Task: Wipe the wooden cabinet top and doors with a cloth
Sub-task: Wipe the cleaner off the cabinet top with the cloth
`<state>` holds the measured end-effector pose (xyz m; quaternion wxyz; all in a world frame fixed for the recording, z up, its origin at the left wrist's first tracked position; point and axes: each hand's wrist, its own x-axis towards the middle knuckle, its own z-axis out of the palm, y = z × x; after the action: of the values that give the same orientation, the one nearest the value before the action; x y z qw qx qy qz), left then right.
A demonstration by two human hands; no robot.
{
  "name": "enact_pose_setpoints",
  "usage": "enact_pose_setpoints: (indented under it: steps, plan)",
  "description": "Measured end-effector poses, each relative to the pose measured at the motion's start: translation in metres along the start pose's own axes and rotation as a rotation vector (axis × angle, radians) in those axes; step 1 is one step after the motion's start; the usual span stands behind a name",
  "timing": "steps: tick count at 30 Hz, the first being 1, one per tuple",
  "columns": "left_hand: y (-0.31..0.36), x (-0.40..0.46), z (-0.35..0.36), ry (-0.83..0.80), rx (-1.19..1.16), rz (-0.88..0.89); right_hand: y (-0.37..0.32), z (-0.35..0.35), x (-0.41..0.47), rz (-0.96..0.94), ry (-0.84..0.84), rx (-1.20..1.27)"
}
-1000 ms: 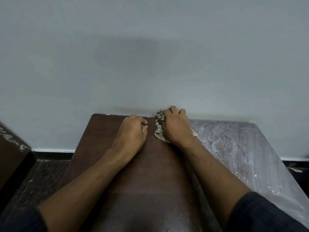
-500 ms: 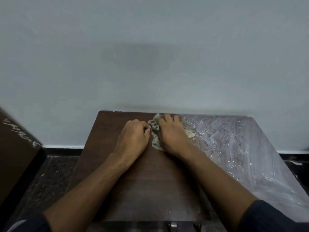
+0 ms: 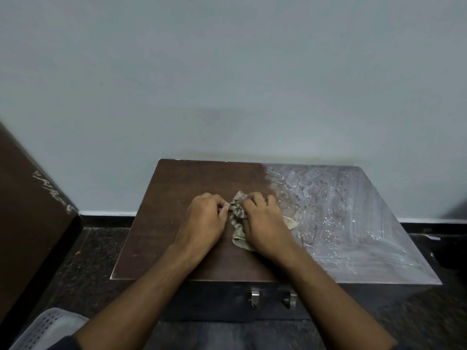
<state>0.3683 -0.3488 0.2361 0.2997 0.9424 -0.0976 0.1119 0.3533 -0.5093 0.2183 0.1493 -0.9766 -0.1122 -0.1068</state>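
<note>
On the wooden cabinet top (image 3: 164, 223), the right hand (image 3: 265, 223) clutches the bunched cloth (image 3: 237, 210); the left hand (image 3: 202, 221) pinches its edge.

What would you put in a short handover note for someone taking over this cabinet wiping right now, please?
Left hand: curled, fingers pinching the left edge of the cloth.
Right hand: lying over the cloth, fingers curled into its bunched part, holding it against the cabinet top.
Cloth: crumpled, near the middle of the top, at the border between the clean and dusty areas.
Done: the left part of the top looks dark and clean.
Left: the right part is covered with whitish dust and smears. The doors below, with two metal latches, are barely visible, so their state cannot be told.
</note>
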Motion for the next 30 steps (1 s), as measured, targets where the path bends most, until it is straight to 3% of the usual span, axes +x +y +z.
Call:
enact_pose_setpoints:
  steps: [4, 9, 15, 20, 25, 30]
  plan:
    - [-0.004, -0.018, -0.005, 0.01, -0.012, -0.024, -0.002, -0.005, -0.002, 0.126, 0.021, -0.024]
    - [-0.006, -0.032, -0.002, 0.012, -0.032, -0.038, -0.021, -0.008, -0.036, -0.032, -0.029, 0.019]
    - [0.0, -0.042, 0.004, 0.013, -0.074, -0.038, -0.014, -0.014, -0.043, 0.138, 0.025, 0.001]
    - [0.004, -0.045, 0.005, 0.017, -0.051, -0.015, -0.018, -0.015, -0.062, 0.027, -0.038, 0.041]
    - [0.005, -0.048, 0.003, 0.015, -0.023, -0.002, -0.006, -0.018, -0.061, 0.17, 0.008, -0.002]
    - [0.005, -0.052, 0.006, 0.016, -0.042, 0.001, -0.027, -0.02, -0.082, 0.026, -0.068, 0.046]
